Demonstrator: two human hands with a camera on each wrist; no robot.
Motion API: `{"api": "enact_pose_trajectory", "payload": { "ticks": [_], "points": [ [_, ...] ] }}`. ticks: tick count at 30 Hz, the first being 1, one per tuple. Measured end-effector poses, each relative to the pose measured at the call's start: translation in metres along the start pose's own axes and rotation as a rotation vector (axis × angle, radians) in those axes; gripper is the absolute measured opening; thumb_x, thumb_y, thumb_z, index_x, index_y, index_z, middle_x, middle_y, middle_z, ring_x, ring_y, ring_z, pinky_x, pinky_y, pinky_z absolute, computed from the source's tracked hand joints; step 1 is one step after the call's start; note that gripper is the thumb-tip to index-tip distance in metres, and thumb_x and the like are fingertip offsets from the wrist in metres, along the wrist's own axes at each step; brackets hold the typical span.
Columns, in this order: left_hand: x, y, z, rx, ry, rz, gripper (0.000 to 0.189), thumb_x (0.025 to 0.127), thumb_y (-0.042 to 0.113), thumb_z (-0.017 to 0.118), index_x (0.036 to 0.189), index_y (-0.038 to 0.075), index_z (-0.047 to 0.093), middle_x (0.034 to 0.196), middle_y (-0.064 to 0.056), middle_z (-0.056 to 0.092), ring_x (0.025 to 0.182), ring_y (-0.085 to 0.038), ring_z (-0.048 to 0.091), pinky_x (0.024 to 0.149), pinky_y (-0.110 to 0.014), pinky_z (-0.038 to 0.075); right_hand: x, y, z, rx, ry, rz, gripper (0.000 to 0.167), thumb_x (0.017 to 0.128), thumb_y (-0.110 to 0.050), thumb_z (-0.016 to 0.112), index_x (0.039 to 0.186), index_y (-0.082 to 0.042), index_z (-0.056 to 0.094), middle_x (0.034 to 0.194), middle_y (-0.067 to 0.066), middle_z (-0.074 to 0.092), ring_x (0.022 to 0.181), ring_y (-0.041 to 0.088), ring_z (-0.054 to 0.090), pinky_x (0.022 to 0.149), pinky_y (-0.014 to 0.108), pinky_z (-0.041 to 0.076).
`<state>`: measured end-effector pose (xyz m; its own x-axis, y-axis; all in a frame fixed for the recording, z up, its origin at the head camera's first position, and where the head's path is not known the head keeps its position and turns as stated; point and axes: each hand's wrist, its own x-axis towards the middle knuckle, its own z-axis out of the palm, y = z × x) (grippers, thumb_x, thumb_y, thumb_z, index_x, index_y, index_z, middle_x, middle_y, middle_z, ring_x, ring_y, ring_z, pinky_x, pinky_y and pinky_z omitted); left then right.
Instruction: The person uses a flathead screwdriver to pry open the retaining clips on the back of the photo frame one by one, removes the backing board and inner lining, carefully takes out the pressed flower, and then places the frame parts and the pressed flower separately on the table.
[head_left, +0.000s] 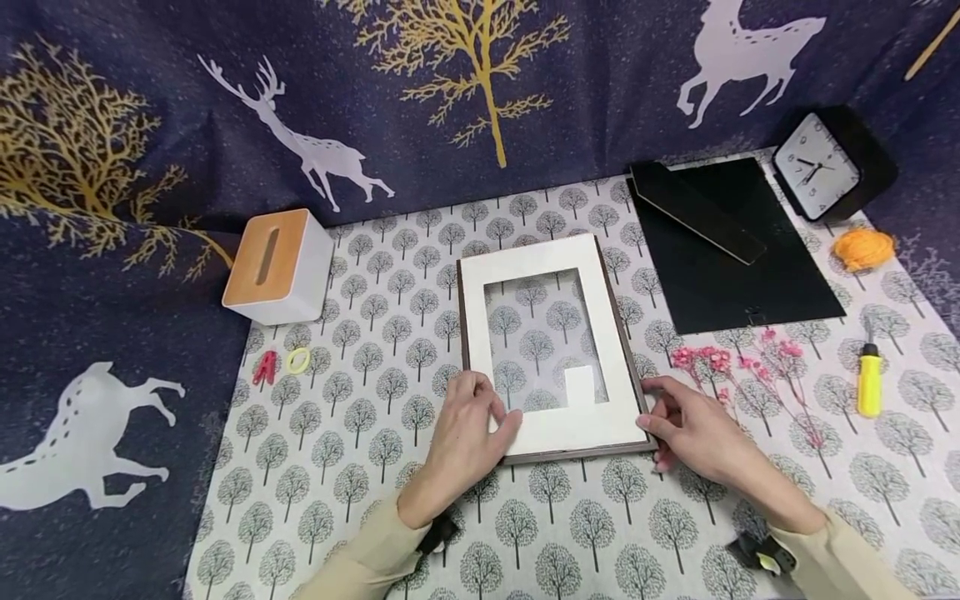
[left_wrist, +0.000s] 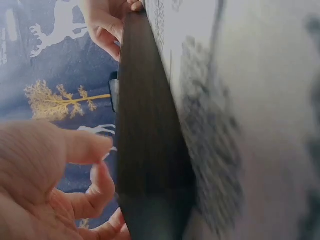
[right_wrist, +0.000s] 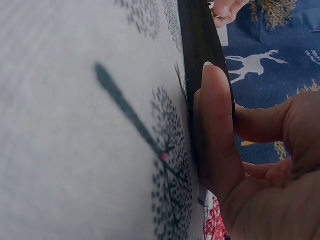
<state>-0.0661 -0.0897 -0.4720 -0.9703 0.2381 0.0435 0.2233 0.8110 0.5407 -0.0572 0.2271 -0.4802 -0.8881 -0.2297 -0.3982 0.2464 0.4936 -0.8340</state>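
Note:
A dark-edged picture frame [head_left: 618,325] lies flat on the cloth, with a white mat [head_left: 570,429] set in it and a transparent pane across the mat's window. My left hand [head_left: 468,425] is over the frame's near left corner. Its bent fingers and thumb [left_wrist: 90,146] touch the mat and edge there, with thumb and index tips close together. At the near right corner my right hand [head_left: 690,425] grips the frame, its thumb [right_wrist: 215,115] along the dark side. A bright white rectangle [head_left: 579,386] shows at the window's lower right.
Back right, a black backing board [head_left: 720,292] with a stand strip lies near a clock [head_left: 821,167]. Orange yarn [head_left: 864,249], a yellow-handled screwdriver [head_left: 870,383] and pink flowers [head_left: 712,358] are on the right. A tissue box [head_left: 300,267], red letter A [head_left: 265,367] and yellow ring [head_left: 297,361] are left.

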Motion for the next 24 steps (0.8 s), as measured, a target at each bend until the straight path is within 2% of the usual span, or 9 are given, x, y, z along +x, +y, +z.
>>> {"api": "enact_pose_trajectory", "payload": {
  "ticks": [2, 4, 6, 9, 13, 17, 21, 24],
  "points": [
    [-0.0008, 0.0021, 0.0014, -0.036, -0.011, 0.016, 0.021, 0.094, 0.021, 0.08, 0.079, 0.01, 0.07, 0.112, -0.01, 0.062, 0.114, -0.028, 0.054, 0.095, -0.042, 0.064, -0.0004, 0.0006, -0.0004, 0.005, 0.0, 0.001, 0.061, 0.108, -0.012, 0.067, 0.159, 0.007, 0.039, 0.095, 0.011, 0.064, 0.059, 0.02, 0.073, 0.055, 0.035, 0.069],
    [-0.0014, 0.0031, 0.0023, -0.02, -0.015, 0.037, 0.017, 0.094, 0.02, 0.081, 0.083, 0.01, 0.072, 0.116, -0.01, 0.065, 0.117, -0.029, 0.054, 0.102, -0.046, 0.062, -0.0003, 0.0009, -0.0003, 0.014, 0.0, 0.0, 0.061, 0.108, -0.012, 0.067, 0.159, 0.007, 0.04, 0.095, 0.011, 0.064, 0.059, 0.02, 0.073, 0.055, 0.035, 0.069],
    [-0.001, 0.0025, 0.0032, 0.056, 0.001, 0.078, 0.012, 0.092, 0.02, 0.083, 0.09, 0.011, 0.075, 0.117, -0.01, 0.068, 0.114, -0.028, 0.055, 0.1, -0.045, 0.06, 0.0, 0.0014, -0.0004, 0.018, -0.001, -0.005, 0.061, 0.107, -0.012, 0.067, 0.158, 0.007, 0.04, 0.095, 0.011, 0.064, 0.059, 0.02, 0.072, 0.055, 0.035, 0.069],
    [0.0001, 0.0007, 0.0036, 0.158, 0.019, 0.147, 0.014, 0.09, 0.021, 0.085, 0.096, 0.012, 0.076, 0.109, -0.006, 0.072, 0.104, -0.027, 0.054, 0.094, -0.042, 0.055, -0.0001, 0.002, -0.0008, 0.018, -0.002, -0.009, 0.061, 0.107, -0.012, 0.067, 0.158, 0.007, 0.04, 0.095, 0.011, 0.064, 0.059, 0.02, 0.072, 0.055, 0.035, 0.069],
    [0.002, -0.0013, 0.0043, 0.188, 0.015, 0.208, 0.017, 0.091, 0.024, 0.085, 0.097, 0.011, 0.076, 0.098, -0.005, 0.068, 0.095, -0.026, 0.049, 0.089, -0.042, 0.049, -0.001, 0.0022, -0.0007, 0.012, 0.005, -0.008, 0.061, 0.108, -0.012, 0.067, 0.159, 0.006, 0.04, 0.095, 0.011, 0.065, 0.059, 0.02, 0.072, 0.055, 0.035, 0.069],
    [0.0041, -0.0018, 0.0059, 0.147, -0.002, 0.162, 0.015, 0.093, 0.023, 0.082, 0.092, 0.011, 0.074, 0.1, -0.007, 0.062, 0.098, -0.027, 0.048, 0.094, -0.044, 0.049, -0.0008, 0.0018, 0.0002, 0.029, 0.006, -0.004, 0.061, 0.108, -0.012, 0.067, 0.159, 0.007, 0.04, 0.095, 0.012, 0.065, 0.059, 0.021, 0.073, 0.055, 0.036, 0.069],
    [0.0053, 0.0007, 0.0063, 0.082, -0.016, 0.094, 0.015, 0.093, 0.021, 0.079, 0.086, 0.012, 0.07, 0.111, -0.01, 0.06, 0.113, -0.034, 0.046, 0.101, -0.051, 0.043, 0.0, 0.0014, 0.0013, 0.045, 0.006, -0.007, 0.06, 0.107, -0.011, 0.068, 0.157, 0.008, 0.041, 0.094, 0.012, 0.065, 0.059, 0.021, 0.073, 0.055, 0.036, 0.069],
    [0.0058, 0.004, 0.0061, 0.05, -0.003, 0.078, 0.017, 0.093, 0.02, 0.077, 0.081, 0.012, 0.068, 0.12, -0.012, 0.06, 0.123, -0.039, 0.043, 0.103, -0.056, 0.04, -0.0001, 0.0014, 0.0013, 0.038, 0.014, -0.015, 0.059, 0.106, -0.01, 0.068, 0.156, 0.009, 0.042, 0.093, 0.012, 0.064, 0.058, 0.021, 0.072, 0.055, 0.036, 0.069]
  ]
}}
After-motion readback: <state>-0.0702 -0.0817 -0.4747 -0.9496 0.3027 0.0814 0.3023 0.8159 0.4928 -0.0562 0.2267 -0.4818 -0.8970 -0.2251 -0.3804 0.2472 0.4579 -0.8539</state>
